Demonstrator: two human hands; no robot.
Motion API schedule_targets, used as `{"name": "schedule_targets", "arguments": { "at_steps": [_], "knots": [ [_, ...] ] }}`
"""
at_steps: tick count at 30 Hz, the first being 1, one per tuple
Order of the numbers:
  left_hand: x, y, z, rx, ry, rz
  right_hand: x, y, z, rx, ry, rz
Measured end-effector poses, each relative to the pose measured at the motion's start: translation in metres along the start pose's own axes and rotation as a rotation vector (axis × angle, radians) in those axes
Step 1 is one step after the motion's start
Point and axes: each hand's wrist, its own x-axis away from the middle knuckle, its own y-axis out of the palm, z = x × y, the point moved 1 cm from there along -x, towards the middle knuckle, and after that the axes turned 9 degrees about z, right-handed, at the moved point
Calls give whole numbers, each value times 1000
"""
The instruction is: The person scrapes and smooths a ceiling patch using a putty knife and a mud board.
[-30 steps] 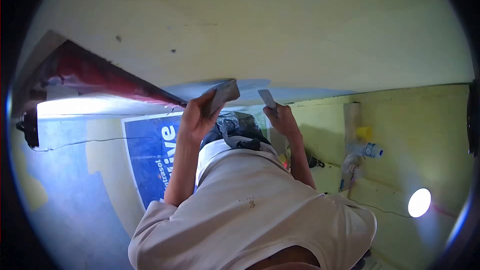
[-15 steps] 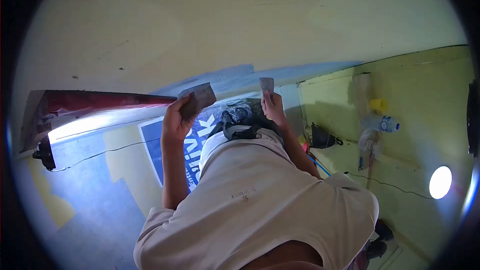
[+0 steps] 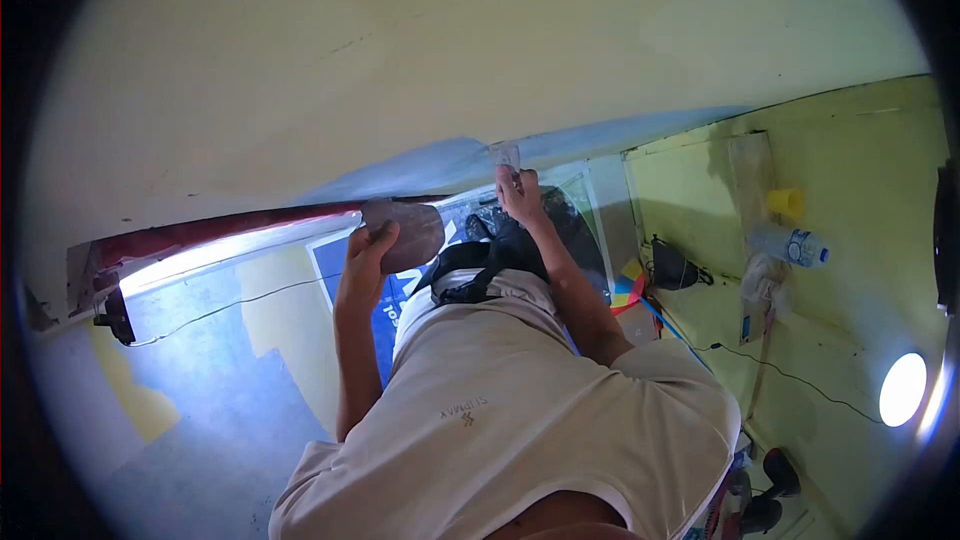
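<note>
My left hand point(image 3: 362, 255) is raised and grips a flat grey board point(image 3: 412, 230) smeared with filler, held just under a dark red edge strip point(image 3: 230, 230). My right hand point(image 3: 520, 195) holds a small putty knife point(image 3: 505, 155), its blade pressed against the blue painted band point(image 3: 430, 165) where it meets the broad cream surface point(image 3: 450, 50). The hands are about a hand's width apart. A white shirt point(image 3: 520, 420) and a dark strapped head covering point(image 3: 480, 260) fill the view below them.
A blue printed poster point(image 3: 385, 305) lies behind the left arm. On the yellow wall to the right are a plastic bottle point(image 3: 795, 243), a yellow cup point(image 3: 787, 202), a black device with a cable point(image 3: 672, 265) and a bright lamp point(image 3: 903, 390). A thin wire point(image 3: 220, 308) crosses the blue and yellow patch at the left.
The right hand has pushed the putty knife farther up onto the blue band. The left hand and its board have dropped slightly and tilted flatter. The view has swung.
</note>
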Motion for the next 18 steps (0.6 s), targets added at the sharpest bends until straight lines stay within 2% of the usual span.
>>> {"name": "schedule_targets", "arguments": {
  "at_steps": [2,3,5,8,9,12,13,18],
  "knots": [
    [1,4,-2,-38,38,19,-5,1,27,234,-359,88],
    [2,5,-4,-64,55,34,-7,2,32,212,-374,98],
    [-4,-1,-19,-111,84,92,-3,4,1,2,-160,84],
    [1,10,-20,-85,62,14,-3,9,10,-154,-15,36],
    [-2,9,-23,-176,-22,101,-3,13,12,-178,-3,49],
    [9,19,-27,-136,-70,105,3,13,10,-222,47,30],
    [5,20,-26,-78,-102,-7,1,14,4,-270,-12,9],
    [-5,10,-13,-381,16,36,5,14,15,-243,26,47]
  ]
}}
